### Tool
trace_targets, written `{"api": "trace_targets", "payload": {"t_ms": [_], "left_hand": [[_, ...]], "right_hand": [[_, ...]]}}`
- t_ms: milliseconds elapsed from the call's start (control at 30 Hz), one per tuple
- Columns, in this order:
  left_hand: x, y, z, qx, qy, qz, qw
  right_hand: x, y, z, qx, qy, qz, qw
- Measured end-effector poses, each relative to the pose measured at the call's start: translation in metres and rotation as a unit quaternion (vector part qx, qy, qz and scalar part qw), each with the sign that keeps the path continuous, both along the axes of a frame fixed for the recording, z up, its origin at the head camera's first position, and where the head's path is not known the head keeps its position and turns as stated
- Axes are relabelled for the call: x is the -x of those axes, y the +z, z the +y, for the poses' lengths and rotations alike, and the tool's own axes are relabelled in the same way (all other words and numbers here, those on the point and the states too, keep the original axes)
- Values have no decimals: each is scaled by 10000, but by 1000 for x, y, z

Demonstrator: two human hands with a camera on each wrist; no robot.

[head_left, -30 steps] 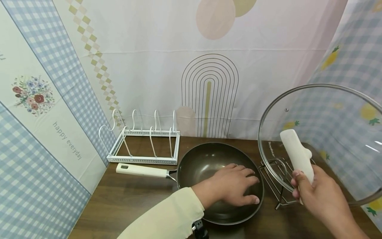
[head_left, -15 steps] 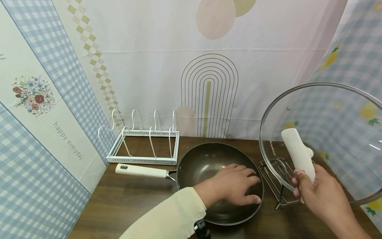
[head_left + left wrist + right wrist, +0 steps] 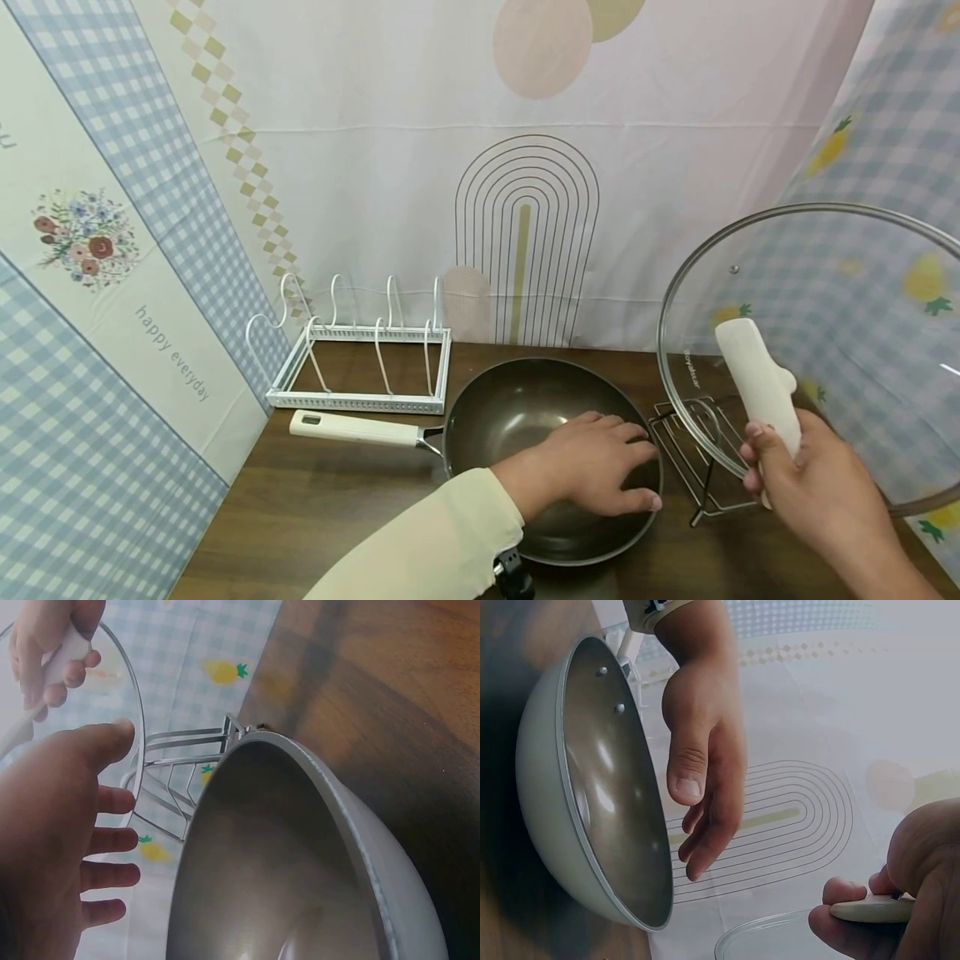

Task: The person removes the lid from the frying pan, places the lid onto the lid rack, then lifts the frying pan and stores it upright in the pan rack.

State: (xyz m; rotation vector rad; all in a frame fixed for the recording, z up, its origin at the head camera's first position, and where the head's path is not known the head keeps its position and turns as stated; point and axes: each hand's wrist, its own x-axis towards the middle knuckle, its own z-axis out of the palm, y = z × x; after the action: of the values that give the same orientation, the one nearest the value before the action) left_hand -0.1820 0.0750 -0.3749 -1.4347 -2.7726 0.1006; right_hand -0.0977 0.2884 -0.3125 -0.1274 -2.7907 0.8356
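Observation:
My right hand [image 3: 832, 483] grips the white handle [image 3: 757, 383] of a round glass lid [image 3: 847, 275], which stands tilted up at the right of the head view. The lid has a metal rim and a small vent. My left hand [image 3: 592, 467] hovers over a dark-lined wok [image 3: 517, 408] with its fingers spread and nothing in them; in the right wrist view that hand [image 3: 705, 750] is apart from the wok's rim [image 3: 619, 915]. The wok sits on the table, its cream handle [image 3: 356, 428] pointing left.
Behind the wok's handle stands a white rack [image 3: 360, 404] with several upright curved dividers. A dark wire stand [image 3: 693, 475] is on the table [image 3: 300, 517] right of the wok, partly seen through the lid. Patterned cloths [image 3: 360, 167] line the back and sides.
The right hand has moved slightly right with the lid. The left hand has drifted a little to the right above the wok. Wok and racks stay put.

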Motion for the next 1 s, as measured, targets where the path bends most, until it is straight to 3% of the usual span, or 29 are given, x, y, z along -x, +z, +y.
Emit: {"api": "trace_targets", "payload": {"t_ms": [467,1000], "left_hand": [[6,-3,4,131,20,-3,9999],[3,-2,10,159,58,89,9998]], "right_hand": [[0,2,5,-19,40,-4,10000],[-1,6,8,1,-4,56,10000]]}}
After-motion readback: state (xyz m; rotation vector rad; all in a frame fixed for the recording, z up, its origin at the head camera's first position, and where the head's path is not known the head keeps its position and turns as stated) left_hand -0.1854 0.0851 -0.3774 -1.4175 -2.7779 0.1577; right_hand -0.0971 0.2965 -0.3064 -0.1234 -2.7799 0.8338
